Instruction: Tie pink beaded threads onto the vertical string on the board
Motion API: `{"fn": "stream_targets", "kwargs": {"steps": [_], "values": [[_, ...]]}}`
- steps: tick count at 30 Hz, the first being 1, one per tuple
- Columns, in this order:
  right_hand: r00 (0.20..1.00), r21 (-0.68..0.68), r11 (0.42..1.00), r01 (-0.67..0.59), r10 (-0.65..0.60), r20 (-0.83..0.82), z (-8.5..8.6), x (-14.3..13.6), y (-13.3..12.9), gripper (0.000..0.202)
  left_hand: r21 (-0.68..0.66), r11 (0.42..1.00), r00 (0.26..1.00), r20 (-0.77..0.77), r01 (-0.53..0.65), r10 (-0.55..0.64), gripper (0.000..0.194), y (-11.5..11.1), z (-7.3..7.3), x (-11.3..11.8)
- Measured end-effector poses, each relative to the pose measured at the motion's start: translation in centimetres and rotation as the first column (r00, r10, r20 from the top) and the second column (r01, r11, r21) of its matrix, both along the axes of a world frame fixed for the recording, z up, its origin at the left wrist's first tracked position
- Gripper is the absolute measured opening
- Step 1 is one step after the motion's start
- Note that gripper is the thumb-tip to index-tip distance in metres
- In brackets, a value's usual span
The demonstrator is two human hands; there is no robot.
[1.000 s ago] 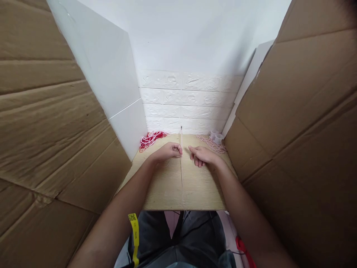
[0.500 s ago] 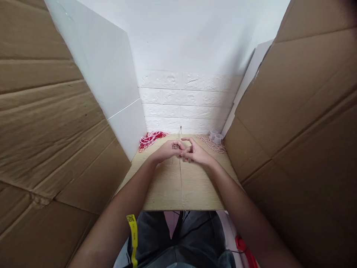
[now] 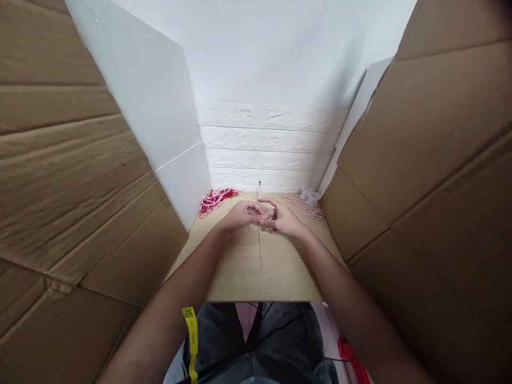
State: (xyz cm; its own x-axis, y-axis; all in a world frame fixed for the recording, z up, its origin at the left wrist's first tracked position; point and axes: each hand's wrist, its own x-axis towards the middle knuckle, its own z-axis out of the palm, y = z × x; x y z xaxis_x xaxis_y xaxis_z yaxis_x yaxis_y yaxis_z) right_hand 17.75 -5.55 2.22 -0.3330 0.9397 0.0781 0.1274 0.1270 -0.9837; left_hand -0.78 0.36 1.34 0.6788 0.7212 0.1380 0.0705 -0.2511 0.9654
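Observation:
My left hand (image 3: 242, 215) and my right hand (image 3: 278, 217) meet over the middle of the wooden board, thumbs and fingertips touching. Both are closed in a pinch on a thin pale thread, of which only bits show between the fingers. A pale cord (image 3: 260, 261) runs from a small dark hook (image 3: 260, 183) at the wall, beneath my hands, and over the board's near edge, where its loose ends hang. My right index finger is stretched out near the upper part of the cord. The exact grip at the fingertips is partly hidden.
On the wooden board (image 3: 236, 272), a heap of red and white cord (image 3: 218, 201) lies back left. Pink cord (image 3: 306, 207) and small clear plastic cups (image 3: 312, 197) are back right. Tall cardboard walls (image 3: 80, 186) flank both sides, with a white brick-patterned wall (image 3: 276, 140) behind.
My fingertips have drawn slightly closer together, and the right index finger has shifted a little to the left. The thread loop beside my left hand has pulled in.

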Motion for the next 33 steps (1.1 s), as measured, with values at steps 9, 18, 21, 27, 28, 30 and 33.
{"fn": "stream_targets", "kwargs": {"steps": [9, 18, 21, 27, 28, 30, 33], "values": [[0.999, 0.076, 0.996, 0.039, -0.037, -0.037, -0.1, 0.3, 0.4, 0.063, -0.033, 0.995, 0.995, 0.027, -0.096, 0.097, 0.020, -0.6, 0.8, 0.1], [0.988, 0.128, 0.985, 0.114, -0.099, -0.115, 1.6, 1.1, -0.1, 0.051, -0.136, 0.988, 0.996, 0.046, -0.072, 0.079, 0.014, 0.0, 0.5, -0.2], [0.976, 0.128, 0.988, 0.092, -0.064, -0.209, 1.7, 1.7, 0.1, 0.051, -0.155, 0.987, 0.998, 0.032, -0.049, 0.054, 0.014, 0.2, 0.3, -0.3], [0.905, 0.077, 0.995, 0.067, -0.028, -0.424, 2.3, 2.5, -0.1, 0.047, -0.191, 0.981, 0.998, 0.062, -0.015, 0.027, 0.019, 0.0, 0.7, -0.5], [0.892, 0.068, 0.996, 0.061, -0.024, -0.451, 2.5, 2.6, -0.2, 0.047, -0.196, 0.981, 0.998, 0.067, 0.005, 0.008, 0.021, -0.1, 0.9, -0.6], [0.865, 0.056, 0.997, 0.049, -0.014, -0.501, 2.8, 3.0, -0.4, 0.046, -0.195, 0.980, 0.998, 0.060, 0.027, -0.015, 0.026, -0.3, 1.1, -0.7], [0.824, 0.052, 0.997, 0.056, -0.017, -0.567, 3.1, 3.7, -0.6, 0.042, -0.147, 0.989, 1.000, 0.022, -0.013, 0.016, 0.037, -0.3, 1.4, -0.8]]}}
